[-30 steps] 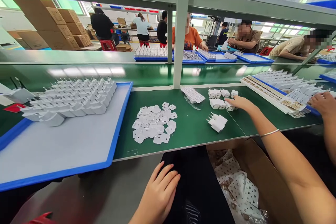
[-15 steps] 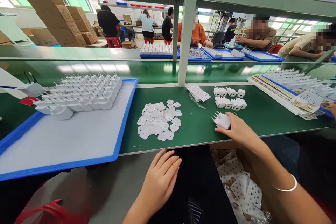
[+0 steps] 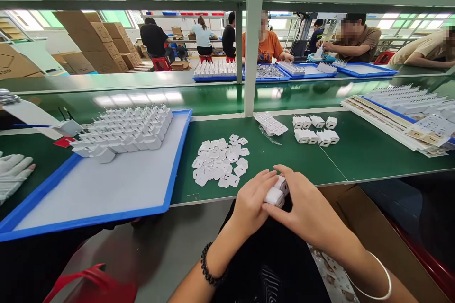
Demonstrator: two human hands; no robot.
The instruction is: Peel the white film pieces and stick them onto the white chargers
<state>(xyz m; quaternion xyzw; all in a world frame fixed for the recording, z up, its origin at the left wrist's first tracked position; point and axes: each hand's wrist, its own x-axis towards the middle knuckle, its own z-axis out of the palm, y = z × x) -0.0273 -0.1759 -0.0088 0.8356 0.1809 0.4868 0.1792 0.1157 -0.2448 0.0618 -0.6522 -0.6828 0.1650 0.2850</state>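
Observation:
At the table's front edge, two white plug chargers (image 3: 275, 197) sit side by side between my hands, their pins hidden. My right hand (image 3: 302, 201) is closed round them, thumb at the near side and fingers over the far side. From the left, my left hand (image 3: 253, 199) grips them too, its fingertips partly hidden behind them. Left of my hands lies a loose pile of white square cover pieces (image 3: 216, 163), each with a small slot. Beyond my right hand stand several white chargers (image 3: 314, 130) in two rows.
A blue-rimmed tray (image 3: 165, 194) at left carries rows of white chargers (image 3: 131, 128). A sheet of white squares (image 3: 272, 124) lies near the upright post (image 3: 250, 57). Stacked card sheets (image 3: 391, 125) lie at right. A co-worker's gloved hand (image 3: 14, 173) is at far left.
My right hand has brought the chargers left and nearer to me. My left hand has risen from below the table edge and closed on them. A gloved hand has appeared at far left.

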